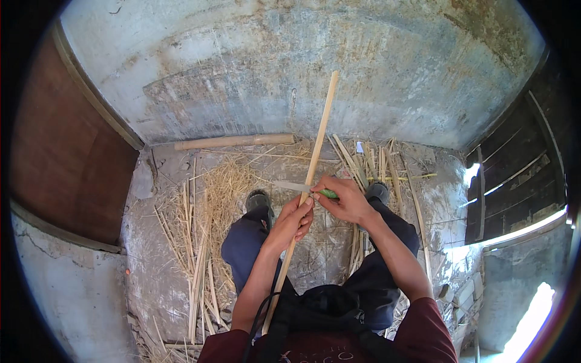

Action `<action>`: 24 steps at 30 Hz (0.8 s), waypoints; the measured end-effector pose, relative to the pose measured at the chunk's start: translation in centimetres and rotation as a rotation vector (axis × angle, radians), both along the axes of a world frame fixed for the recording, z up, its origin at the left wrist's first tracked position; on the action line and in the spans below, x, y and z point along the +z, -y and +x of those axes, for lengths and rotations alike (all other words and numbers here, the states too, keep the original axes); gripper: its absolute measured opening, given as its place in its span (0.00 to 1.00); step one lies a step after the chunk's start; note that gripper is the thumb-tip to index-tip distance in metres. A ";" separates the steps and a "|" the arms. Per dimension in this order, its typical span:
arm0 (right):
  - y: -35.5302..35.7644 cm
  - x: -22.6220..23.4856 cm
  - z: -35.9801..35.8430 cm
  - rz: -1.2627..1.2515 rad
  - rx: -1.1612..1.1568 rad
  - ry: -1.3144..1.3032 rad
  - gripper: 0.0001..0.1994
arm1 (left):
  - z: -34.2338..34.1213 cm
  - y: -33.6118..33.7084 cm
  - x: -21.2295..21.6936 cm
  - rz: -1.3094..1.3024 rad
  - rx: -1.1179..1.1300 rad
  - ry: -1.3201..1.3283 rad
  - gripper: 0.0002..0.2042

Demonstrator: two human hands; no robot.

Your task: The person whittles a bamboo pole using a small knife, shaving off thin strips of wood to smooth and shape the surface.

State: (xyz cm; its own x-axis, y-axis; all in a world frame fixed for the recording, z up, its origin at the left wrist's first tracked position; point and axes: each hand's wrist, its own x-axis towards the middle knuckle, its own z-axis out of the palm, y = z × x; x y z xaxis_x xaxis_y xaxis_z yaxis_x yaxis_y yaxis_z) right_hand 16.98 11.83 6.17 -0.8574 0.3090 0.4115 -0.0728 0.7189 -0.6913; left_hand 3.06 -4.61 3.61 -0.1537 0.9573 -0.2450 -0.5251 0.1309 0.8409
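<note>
A long pale bamboo strip [321, 121] runs from my lap up toward the wall. My left hand [293, 221] is closed around the strip at its middle. Just to the right, my right hand [345, 198] grips a knife with a green handle [328, 193]. The knife's blade [289, 186] lies across the strip, pointing left. Both hands sit close together above my knees in dark trousers.
Bamboo shavings and thin slats [203, 242] are strewn on the concrete floor, more slats [363, 160] by my right foot. A thick bamboo pole [233, 142] lies along the base of the stained wall. A brown door [72, 163] stands at left, a dark shuttered door [520, 175] at right.
</note>
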 end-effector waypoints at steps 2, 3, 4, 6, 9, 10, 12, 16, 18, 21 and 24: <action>0.1 -0.3 -0.1 0.002 0.002 -0.004 0.08 | 0.0 0.0 -0.1 0.000 0.004 -0.020 0.16; 0.2 -0.4 -0.1 0.004 0.005 -0.009 0.08 | -0.1 0.0 -0.3 0.014 0.007 -0.033 0.17; 0.2 -0.3 -0.2 0.003 0.007 -0.009 0.08 | -0.1 0.1 -0.4 0.029 0.010 -0.045 0.18; 0.3 0.0 -0.2 0.029 0.010 -0.024 0.07 | 0.0 0.2 -0.4 0.039 0.021 -0.054 0.19; 0.5 -0.3 0.0 0.026 0.021 -0.003 0.06 | -0.1 0.1 -0.9 0.035 0.037 -0.068 0.19; 0.6 -0.3 0.0 0.025 0.021 -0.003 0.06 | -0.1 0.1 -1.0 0.020 0.043 -0.075 0.18; 0.8 -0.2 -0.1 0.040 0.018 -0.039 0.06 | -0.2 0.2 -1.2 0.026 0.044 -0.072 0.18; 0.9 -0.2 -0.2 0.033 0.032 -0.021 0.06 | -0.3 0.3 -1.3 0.024 0.036 -0.069 0.19; 1.1 -0.1 -0.3 0.050 0.012 -0.015 0.05 | -0.2 0.3 -1.0 0.005 0.044 -0.075 0.20; 1.4 0.1 -0.5 0.051 0.009 -0.032 0.05 | -0.2 0.2 -1.4 -0.017 0.055 -0.059 0.21; 1.3 -0.2 -0.6 0.049 0.013 -0.049 0.05 | -0.1 0.1 -1.7 -0.032 0.075 -0.056 0.22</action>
